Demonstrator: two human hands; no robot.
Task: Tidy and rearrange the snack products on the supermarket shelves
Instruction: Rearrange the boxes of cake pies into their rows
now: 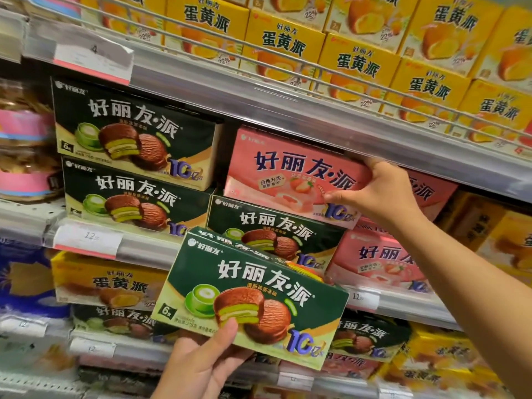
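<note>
My left hand grips the lower edge of a green matcha pie box, held in the air in front of the shelves, thumb on its front face. My right hand clasps the right end of a pink strawberry pie box that rests tilted on top of another green box on the middle shelf. Two more green boxes are stacked at the left of that shelf. Further pink boxes stand to the right, partly behind my right forearm.
Yellow egg-yolk pie boxes fill the top shelf behind a wire rail. Price tags hang on the shelf edges. A yellow box and more green boxes sit on the lower shelf. Pink-banded tubs stand at far left.
</note>
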